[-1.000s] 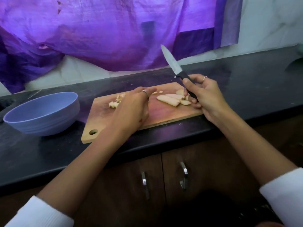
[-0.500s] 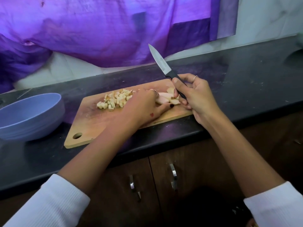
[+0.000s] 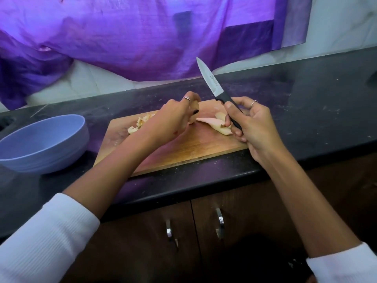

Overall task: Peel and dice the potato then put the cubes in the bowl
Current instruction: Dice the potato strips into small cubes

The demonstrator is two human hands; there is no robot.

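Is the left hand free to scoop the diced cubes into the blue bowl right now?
Probably not yet: the left hand already holds a potato piece. Otherwise the way looks open; the cubes lie beside it on the board, with the bowl just left.

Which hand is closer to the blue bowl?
Left. The left hand is over the cutting board beside the blue bowl; the right hand, gripping the knife, is farther right.

A home kitchen. A black speckled stone bench (image 3: 306,111) runs along a pale marble-look wall (image 3: 342,19), with dark brown wooden cupboard doors (image 3: 142,242) and curved chrome handles (image 3: 219,225) beneath. On the bench lie a rectangular wooden chopping board (image 3: 183,148) and a round blue plastic bowl (image 3: 40,144). A purple cloth (image 3: 142,33) hangs over the wall.
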